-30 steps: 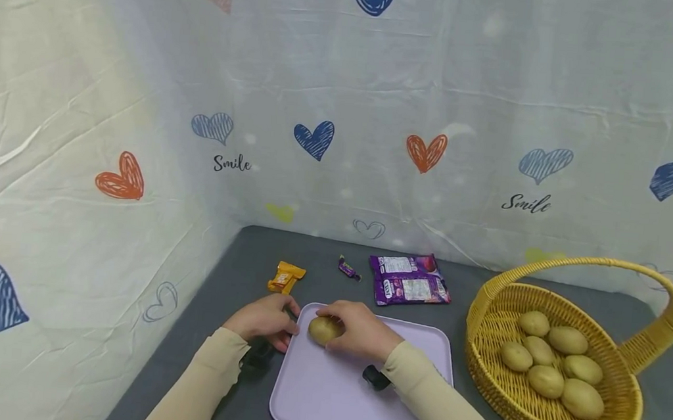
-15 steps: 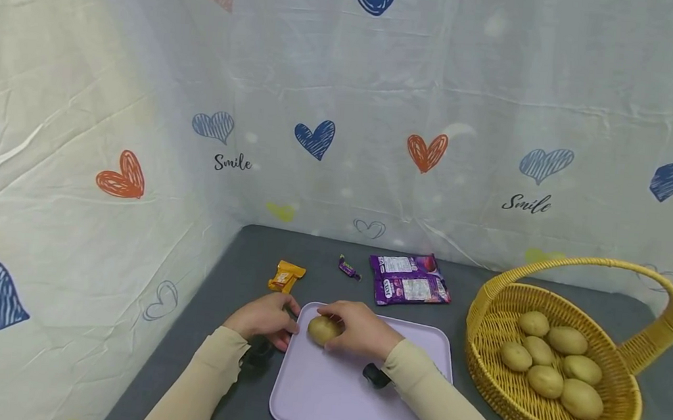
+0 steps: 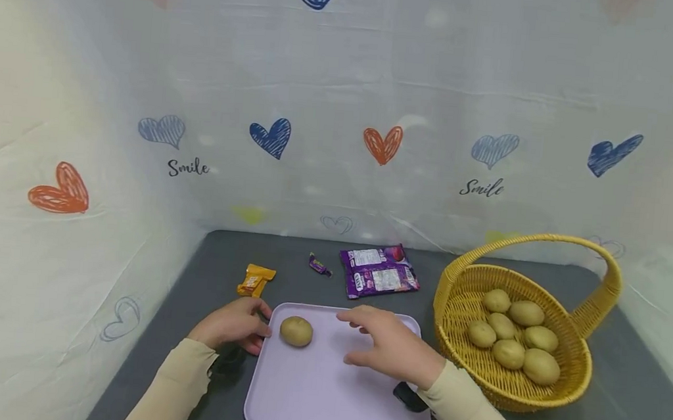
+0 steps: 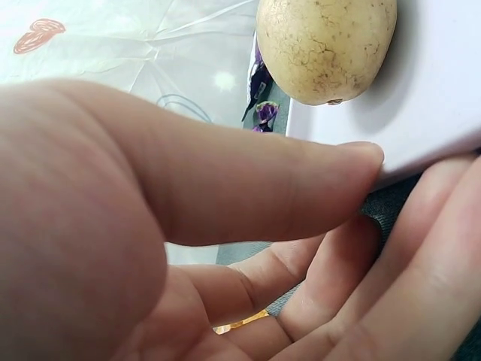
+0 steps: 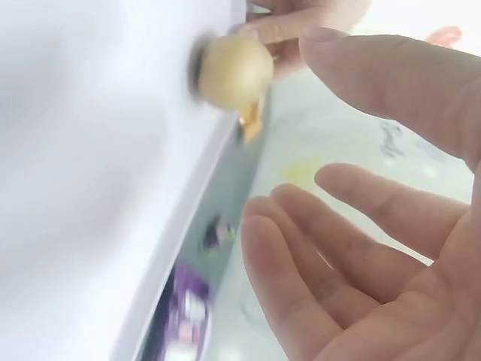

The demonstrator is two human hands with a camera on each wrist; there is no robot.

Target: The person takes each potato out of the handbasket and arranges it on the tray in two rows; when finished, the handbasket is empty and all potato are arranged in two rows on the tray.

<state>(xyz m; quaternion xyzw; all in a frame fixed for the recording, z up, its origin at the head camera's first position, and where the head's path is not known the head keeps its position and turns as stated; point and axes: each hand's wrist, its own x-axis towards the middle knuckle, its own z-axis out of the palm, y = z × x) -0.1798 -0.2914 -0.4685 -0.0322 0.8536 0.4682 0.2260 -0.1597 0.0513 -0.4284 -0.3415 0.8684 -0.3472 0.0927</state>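
Note:
One potato (image 3: 296, 331) lies near the far left corner of a pale lilac tray (image 3: 328, 397). My left hand (image 3: 232, 324) holds the tray's left edge; in the left wrist view the thumb (image 4: 331, 180) meets the rim and curled fingers lie beside and below it. Over the right half of the tray hovers my right hand (image 3: 393, 346), apart from the potato, fingers spread and nothing between them. The right wrist view shows its bare palm (image 5: 421, 301) and gap, with the potato (image 5: 237, 73) beyond.
To the right stands a yellow wicker basket (image 3: 581, 371) with a tall handle and several potatoes (image 3: 508, 353) inside. Behind the tray lie an orange wrapped snack (image 3: 255, 281), a small purple candy (image 3: 319, 265) and a purple snack packet (image 3: 379, 271). A heart-printed curtain (image 3: 324, 70) hangs behind the grey table.
My right hand has let go of the potato and moved right, leaving it on the tray. The left hand stays at the tray edge. The head view has shifted.

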